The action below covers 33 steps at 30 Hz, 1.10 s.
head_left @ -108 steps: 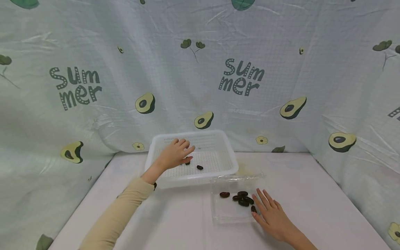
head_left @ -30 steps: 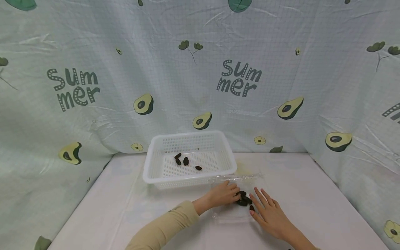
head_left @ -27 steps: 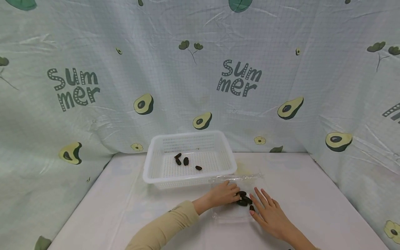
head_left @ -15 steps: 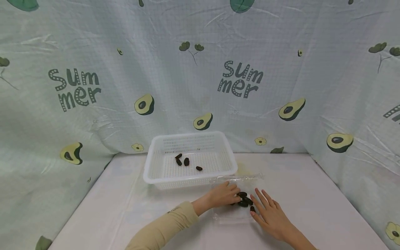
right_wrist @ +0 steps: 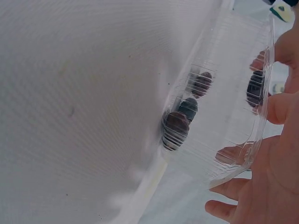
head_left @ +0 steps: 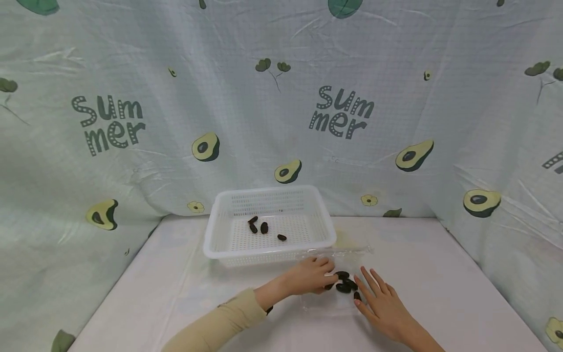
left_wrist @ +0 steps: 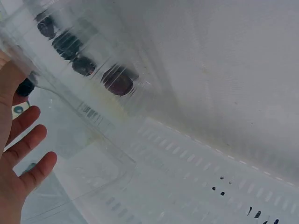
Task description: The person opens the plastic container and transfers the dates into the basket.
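Several dark, wrinkled dates [head_left: 343,288] lie in a clear plastic tray [head_left: 323,309] on the table in the head view. My left hand [head_left: 310,275] is at the tray's left side. Its thumb and index finger pinch a date [left_wrist: 25,87] in the left wrist view, while the other fingers are spread apart. My right hand [head_left: 383,304], fingers spread and nearly straight, rests at the tray's right edge. One date [right_wrist: 255,88] lies close to its fingers behind the clear wall. Behind the tray stands a white perforated basket [head_left: 268,253] with several dates [head_left: 264,228] on its bottom.
The table has a pale cover [head_left: 145,303]. A printed curtain [head_left: 246,107] with avocados and lettering hangs behind it and along both sides. The basket's front right corner stands right at the tray's back edge.
My left hand has come from over the basket to the tray, and within the last half second has drawn slightly left. My right hand has stayed at the tray's edge.
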Available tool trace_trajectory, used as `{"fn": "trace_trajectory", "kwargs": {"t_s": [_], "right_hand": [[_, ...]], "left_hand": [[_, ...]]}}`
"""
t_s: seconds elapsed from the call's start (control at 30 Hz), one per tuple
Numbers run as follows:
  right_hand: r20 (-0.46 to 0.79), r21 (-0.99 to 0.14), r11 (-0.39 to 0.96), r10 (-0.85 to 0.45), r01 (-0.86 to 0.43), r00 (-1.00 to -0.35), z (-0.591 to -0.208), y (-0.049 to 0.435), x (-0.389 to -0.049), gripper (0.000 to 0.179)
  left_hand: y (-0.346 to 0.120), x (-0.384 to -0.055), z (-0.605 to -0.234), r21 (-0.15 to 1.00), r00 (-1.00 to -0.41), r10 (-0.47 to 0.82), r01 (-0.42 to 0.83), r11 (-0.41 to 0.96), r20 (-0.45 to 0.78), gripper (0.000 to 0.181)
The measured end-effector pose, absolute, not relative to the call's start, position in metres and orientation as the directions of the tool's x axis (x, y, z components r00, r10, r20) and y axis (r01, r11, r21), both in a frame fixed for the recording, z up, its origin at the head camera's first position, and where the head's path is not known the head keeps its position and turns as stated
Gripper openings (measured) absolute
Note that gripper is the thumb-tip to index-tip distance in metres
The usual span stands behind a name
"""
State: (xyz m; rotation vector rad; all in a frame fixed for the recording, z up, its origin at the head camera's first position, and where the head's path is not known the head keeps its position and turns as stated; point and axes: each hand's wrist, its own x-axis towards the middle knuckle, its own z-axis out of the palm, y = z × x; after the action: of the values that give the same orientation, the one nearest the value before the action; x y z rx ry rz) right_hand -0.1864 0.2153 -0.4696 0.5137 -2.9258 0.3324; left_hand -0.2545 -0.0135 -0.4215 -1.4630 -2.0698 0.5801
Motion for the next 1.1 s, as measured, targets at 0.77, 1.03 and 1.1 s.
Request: {"fn": "trace_trajectory", "kwargs": {"t_s": [0.77, 1.03, 1.1], "right_hand": [[0.219, -0.195, 0.907, -0.330, -0.372, -0.918, -0.468, 0.216, -0.182, 0.054], [0.203, -0.200, 0.907, -0.333, -0.372, -0.921, -0.467, 0.216, -0.182, 0.055], [0.203, -0.205, 0.905, -0.333, -0.372, -0.921, -0.467, 0.216, -0.182, 0.055]], "left_hand": [[-0.078, -0.224, -0.397, -0.573, -0.194, 0.934, 0.746, 0.338, 0.299, 0.034], [-0.107, -0.228, -0.393, -0.557, -0.222, 0.907, 0.728, 0.398, 0.358, 0.031], [-0.114, -0.230, -0.393, -0.552, -0.232, 0.901, 0.725, 0.411, 0.367, 0.031]]}}
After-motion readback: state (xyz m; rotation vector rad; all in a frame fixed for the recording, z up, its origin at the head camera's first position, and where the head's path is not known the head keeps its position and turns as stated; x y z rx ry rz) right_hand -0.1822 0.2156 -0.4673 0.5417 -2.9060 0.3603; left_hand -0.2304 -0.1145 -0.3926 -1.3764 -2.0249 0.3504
